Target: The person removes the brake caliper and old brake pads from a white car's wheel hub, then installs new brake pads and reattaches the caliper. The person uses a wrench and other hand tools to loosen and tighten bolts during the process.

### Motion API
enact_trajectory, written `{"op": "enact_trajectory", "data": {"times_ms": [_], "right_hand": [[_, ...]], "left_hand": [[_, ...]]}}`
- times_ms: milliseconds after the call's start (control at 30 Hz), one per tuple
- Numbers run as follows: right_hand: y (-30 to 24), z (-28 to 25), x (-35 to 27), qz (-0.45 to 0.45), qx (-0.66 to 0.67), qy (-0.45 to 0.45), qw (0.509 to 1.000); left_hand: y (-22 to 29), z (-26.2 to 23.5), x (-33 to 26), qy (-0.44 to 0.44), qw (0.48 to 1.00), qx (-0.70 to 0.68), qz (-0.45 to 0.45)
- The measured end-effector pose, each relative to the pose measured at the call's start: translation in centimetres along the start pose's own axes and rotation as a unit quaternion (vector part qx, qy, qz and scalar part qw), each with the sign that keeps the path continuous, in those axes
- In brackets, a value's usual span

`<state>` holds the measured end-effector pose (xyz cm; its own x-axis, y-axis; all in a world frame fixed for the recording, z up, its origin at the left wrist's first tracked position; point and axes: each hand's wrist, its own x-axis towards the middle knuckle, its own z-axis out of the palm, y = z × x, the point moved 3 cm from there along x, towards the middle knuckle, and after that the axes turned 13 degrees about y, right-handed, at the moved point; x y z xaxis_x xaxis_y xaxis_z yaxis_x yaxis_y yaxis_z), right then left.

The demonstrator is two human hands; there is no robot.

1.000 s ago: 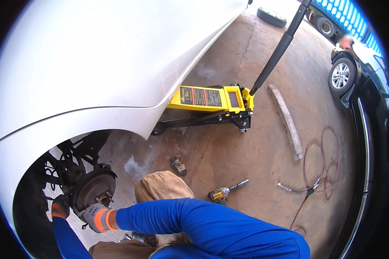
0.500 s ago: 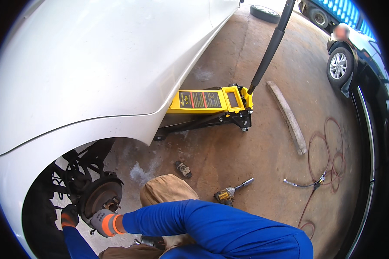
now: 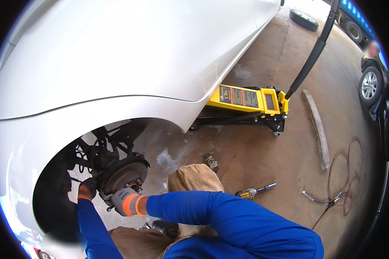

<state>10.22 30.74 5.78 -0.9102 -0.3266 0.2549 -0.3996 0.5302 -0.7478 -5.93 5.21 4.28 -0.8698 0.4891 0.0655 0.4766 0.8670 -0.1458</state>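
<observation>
A rusty brake disc [image 3: 127, 175] with wheel studs on its hub sits in the open wheel arch of a white car [image 3: 160, 52]. My left hand [image 3: 87, 188], in a dark glove with an orange cuff, is closed beside the disc's inner side, among dark suspension parts [image 3: 106, 149]. My right hand [image 3: 124, 202], in a grey glove with an orange band, is curled at the disc's lower edge. Its fingertips are hidden, and what either hand grips cannot be made out. A small bolt-like end [image 3: 110, 209] shows just below the right hand.
A yellow floor jack [image 3: 240, 98] reaches under the car, its long handle [image 3: 313, 56] rising. On the floor lie a brake caliper-like part [image 3: 211, 162], an impact wrench [image 3: 248, 193], a wooden plank [image 3: 317, 129] and an air hose [image 3: 348, 190]. A dark car [image 3: 371, 88] stands right; a wheel [image 3: 304, 20] lies far back.
My view has swung to the left, so the car, jack and floor things appear further right. Both hands remain at the brake disc, with little visible movement against it.
</observation>
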Motion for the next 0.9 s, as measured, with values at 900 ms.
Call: {"op": "enact_trajectory", "data": {"times_ms": [900], "right_hand": [[0.7, 0.6, 0.5, 0.008, -0.026, -0.050, 0.998]], "left_hand": [[0.0, 1.5, -0.4, -0.026, 0.672, -0.485, -0.559]]}}
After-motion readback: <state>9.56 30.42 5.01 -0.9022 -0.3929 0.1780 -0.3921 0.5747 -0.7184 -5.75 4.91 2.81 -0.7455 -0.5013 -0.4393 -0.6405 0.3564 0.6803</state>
